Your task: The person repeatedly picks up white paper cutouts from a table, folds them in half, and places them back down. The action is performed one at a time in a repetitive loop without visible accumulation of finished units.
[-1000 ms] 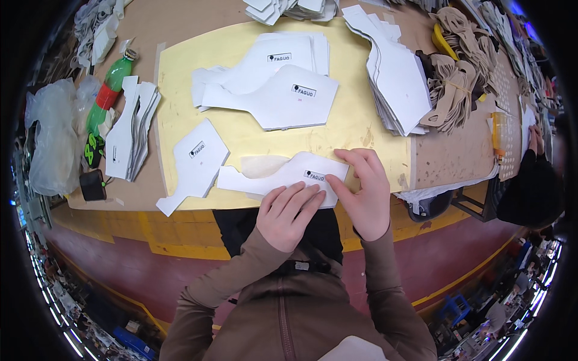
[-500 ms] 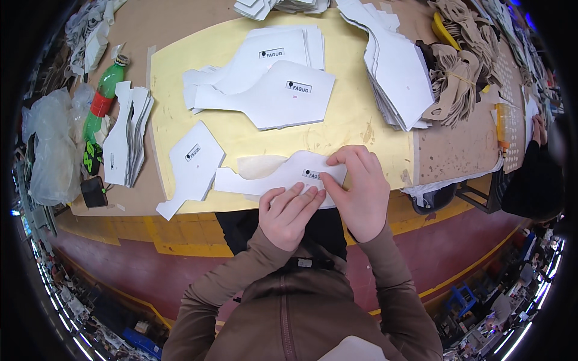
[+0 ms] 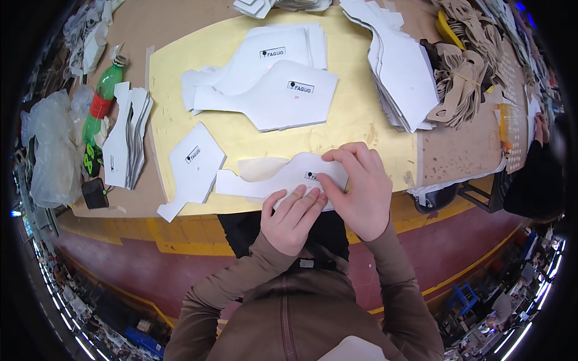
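Observation:
In front of me lies a white, curved, bottle-shaped cut piece (image 3: 274, 183) with a printed mark, at the near edge of the yellow sheet (image 3: 373, 156). A cream-coloured piece (image 3: 260, 168) shows partly from behind it. My left hand (image 3: 291, 224) rests on its near edge with the fingers stretched out flat. At the piece's right end, my right hand (image 3: 364, 195) grips with thumb and fingertips, the thumb over part of the mark. A similar white piece (image 3: 195, 162) lies to the left, tilted. What is under my palms is hidden.
Stacks of white pieces lie at the far middle (image 3: 283, 99), far right (image 3: 400, 72) and left (image 3: 126, 138). Tan strap-like bundles (image 3: 460, 84) sit at the right. A green bottle (image 3: 107, 90), plastic bag (image 3: 51, 150) and small black box (image 3: 94, 192) stand left. Another person's sleeve (image 3: 527, 180) shows at far right.
My right thumb has shifted slightly left and covers more of the printed mark. Otherwise both hands stay nearly in place on the white piece.

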Demonstrator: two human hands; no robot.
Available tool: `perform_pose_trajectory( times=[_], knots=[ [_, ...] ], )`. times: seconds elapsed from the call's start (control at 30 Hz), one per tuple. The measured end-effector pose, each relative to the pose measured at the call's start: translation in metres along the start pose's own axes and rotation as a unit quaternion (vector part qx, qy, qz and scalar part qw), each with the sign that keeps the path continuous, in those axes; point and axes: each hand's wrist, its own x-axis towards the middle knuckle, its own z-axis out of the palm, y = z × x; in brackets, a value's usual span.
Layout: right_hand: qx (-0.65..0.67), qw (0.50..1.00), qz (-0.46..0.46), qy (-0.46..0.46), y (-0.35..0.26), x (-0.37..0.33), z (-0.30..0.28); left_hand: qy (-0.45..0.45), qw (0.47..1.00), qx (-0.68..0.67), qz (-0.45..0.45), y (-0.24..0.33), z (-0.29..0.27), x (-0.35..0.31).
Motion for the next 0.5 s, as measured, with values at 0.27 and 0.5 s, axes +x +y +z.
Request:
perform_pose_trajectory(
  times=[0.27,0.5],
  knots=[
    [0.011,1.0,0.012,-0.004,0.002,0.002,0.005,-0.015,1.0,-0.004,-0.013,0.002,-0.003,0.001],
    [0.194,0.963,0.143,-0.12,0.015,0.005,-0.023,-0.029,0.997,0.075,-0.001,0.009,-0.002,-0.004]
  ],
)
